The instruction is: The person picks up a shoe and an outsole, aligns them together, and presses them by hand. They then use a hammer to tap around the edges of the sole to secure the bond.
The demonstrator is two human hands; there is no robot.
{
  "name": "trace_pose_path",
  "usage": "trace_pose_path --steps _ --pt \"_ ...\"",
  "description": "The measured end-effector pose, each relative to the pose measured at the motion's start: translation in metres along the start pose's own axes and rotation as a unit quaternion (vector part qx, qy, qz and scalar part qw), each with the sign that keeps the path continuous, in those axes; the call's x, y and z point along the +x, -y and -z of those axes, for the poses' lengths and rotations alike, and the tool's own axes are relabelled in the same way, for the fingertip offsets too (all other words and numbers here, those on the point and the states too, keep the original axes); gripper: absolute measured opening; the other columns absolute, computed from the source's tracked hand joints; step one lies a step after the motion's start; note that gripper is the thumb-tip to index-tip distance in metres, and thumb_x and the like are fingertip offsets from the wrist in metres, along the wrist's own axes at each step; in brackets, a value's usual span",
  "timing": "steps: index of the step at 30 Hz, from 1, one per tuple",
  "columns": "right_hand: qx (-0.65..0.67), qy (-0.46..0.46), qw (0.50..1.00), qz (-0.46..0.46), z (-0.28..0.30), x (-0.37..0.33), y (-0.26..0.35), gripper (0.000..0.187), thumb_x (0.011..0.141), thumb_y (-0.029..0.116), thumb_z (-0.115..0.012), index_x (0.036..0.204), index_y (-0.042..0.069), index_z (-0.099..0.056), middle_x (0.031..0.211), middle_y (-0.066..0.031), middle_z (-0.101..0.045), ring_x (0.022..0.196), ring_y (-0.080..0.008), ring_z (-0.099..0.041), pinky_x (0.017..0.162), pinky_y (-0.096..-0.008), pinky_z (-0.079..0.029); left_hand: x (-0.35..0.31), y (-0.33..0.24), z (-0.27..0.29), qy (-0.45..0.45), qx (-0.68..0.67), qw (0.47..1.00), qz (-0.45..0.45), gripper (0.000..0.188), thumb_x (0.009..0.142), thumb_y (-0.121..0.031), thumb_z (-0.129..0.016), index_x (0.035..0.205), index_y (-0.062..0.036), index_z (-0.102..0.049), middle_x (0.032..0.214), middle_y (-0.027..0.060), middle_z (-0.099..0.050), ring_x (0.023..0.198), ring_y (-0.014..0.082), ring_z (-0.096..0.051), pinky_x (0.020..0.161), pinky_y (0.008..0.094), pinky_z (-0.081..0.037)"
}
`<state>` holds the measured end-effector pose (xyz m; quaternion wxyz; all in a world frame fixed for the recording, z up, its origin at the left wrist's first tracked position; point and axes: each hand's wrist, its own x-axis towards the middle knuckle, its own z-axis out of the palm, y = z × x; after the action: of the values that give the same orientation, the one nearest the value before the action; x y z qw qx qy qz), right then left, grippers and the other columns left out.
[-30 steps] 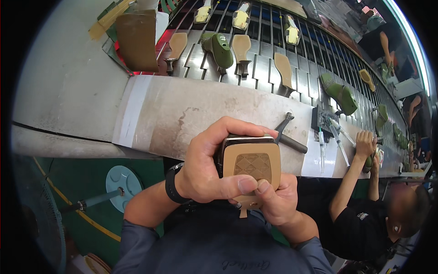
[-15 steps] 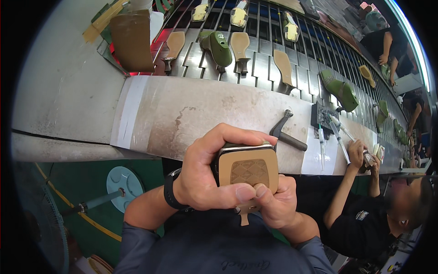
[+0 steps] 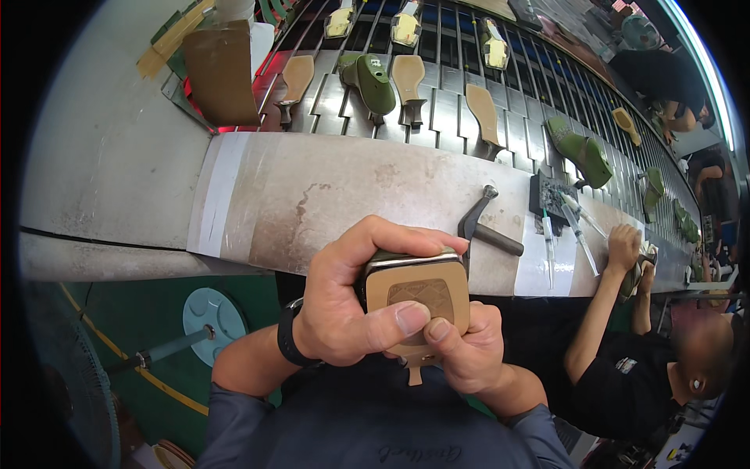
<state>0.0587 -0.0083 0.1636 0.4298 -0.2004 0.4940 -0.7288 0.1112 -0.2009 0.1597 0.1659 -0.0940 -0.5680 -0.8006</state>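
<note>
A tan shoe sole (image 3: 418, 301) on its green last sat upturned in front of our chest, just below the edge of the worn workbench (image 3: 312, 195). Our left hand (image 3: 348, 301) wrapped around its side, thumb pressing across the sole's roughened centre. Our right hand (image 3: 469, 352) clasped it from beneath, thumb on the sole too. A hammer (image 3: 484, 227) lay on the bench just beyond. Farther off, green lasts (image 3: 371, 78) rode the slatted conveyor (image 3: 445, 86).

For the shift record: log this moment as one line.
left hand: grips shoe, sole up | right hand: thumb on sole | hammer: on bench, untouched
</note>
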Motion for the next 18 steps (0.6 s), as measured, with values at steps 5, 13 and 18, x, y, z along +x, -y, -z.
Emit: trace_pose_path --steps 5,13,18 --pt "0.001 0.004 1.000 -0.014 0.004 -0.002 -0.003 0.031 0.110 0.022 -0.063 0.117 -0.006 -0.075 0.098 -0.0131 -0.080 0.088 -0.0149 -0.076 0.075 -0.0275 -0.061 -0.002 -0.010 -0.007 -0.040 0.001 0.998 0.038 0.037 0.096 -0.022 -0.070 0.123 0.0012 -0.057 0.130 0.0364 -0.066 0.121 0.0368 -0.069 0.103 0.0482 -0.057" --pt "0.004 0.022 1.000 0.010 0.011 -0.005 -0.006 0.032 0.109 0.022 -0.063 0.118 -0.006 -0.075 0.100 -0.0131 -0.080 0.088 -0.0145 -0.075 0.075 -0.0267 -0.060 -0.002 -0.011 -0.016 -0.054 0.013 0.998 0.037 0.030 0.096 -0.014 -0.070 0.119 0.0016 -0.059 0.128 0.0347 -0.068 0.120 0.0358 -0.070 0.104 0.0477 -0.057" --pt "0.027 0.020 0.999 0.024 0.014 -0.005 -0.009 0.034 0.110 0.024 -0.063 0.121 -0.007 -0.073 0.104 -0.0149 -0.080 0.091 -0.0167 -0.076 0.077 -0.0282 -0.061 -0.003 -0.009 -0.016 -0.041 0.017 0.998 0.039 0.039 0.093 -0.014 -0.073 0.125 0.0028 -0.058 0.134 0.0350 -0.065 0.124 0.0356 -0.068 0.106 0.0480 -0.056"
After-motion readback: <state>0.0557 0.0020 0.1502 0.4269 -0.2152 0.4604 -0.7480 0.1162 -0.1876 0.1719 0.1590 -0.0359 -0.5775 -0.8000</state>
